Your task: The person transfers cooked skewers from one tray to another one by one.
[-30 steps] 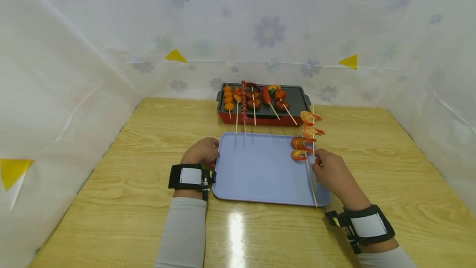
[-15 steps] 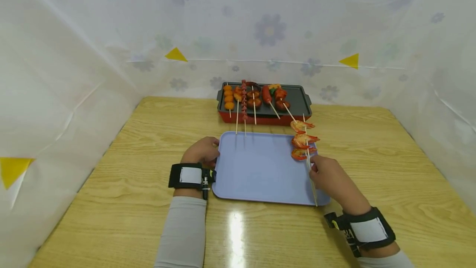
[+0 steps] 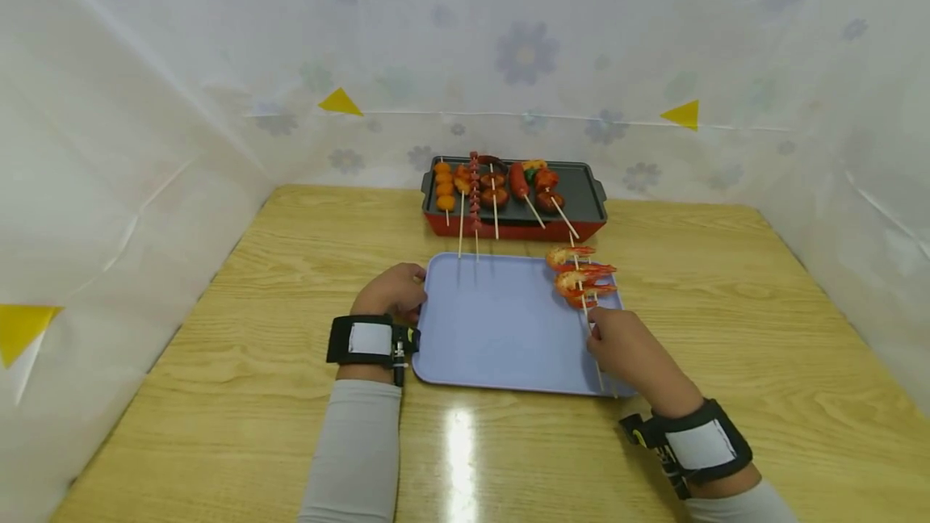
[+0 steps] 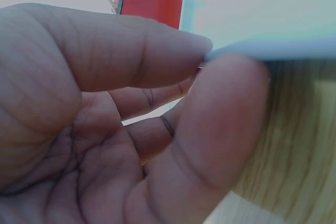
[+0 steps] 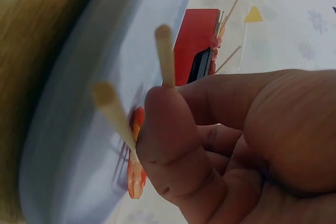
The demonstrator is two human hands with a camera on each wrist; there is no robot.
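A lavender rectangular tray [image 3: 501,337] sits in mid-table. My left hand [image 3: 392,294] grips its left edge; in the left wrist view the thumb and a finger [image 4: 142,51] pinch the rim. Over the tray's right side, my right hand [image 3: 632,349] pinches the stick of a shrimp skewer [image 3: 572,281], the shrimp pointing away from me. A second shrimp skewer [image 3: 587,303] lies on the tray, mostly covered by the held one. Two stick ends show in the right wrist view: the held stick [image 5: 166,59] rises above my fingertips, with another beside them.
Behind the tray stands a red grill [image 3: 508,230] with a dark top. It bears several skewers, among them orange balls [image 3: 445,190], a sausage [image 3: 518,182] and mushroom-like pieces [image 3: 494,198]. Some sticks overhang its front towards the tray. White flowered sheeting [image 3: 450,47] encloses the table.
My right hand has carried its shrimp skewer leftward, from beside the other skewer to over it and slightly beyond. The left hand keeps its place on the tray's edge.
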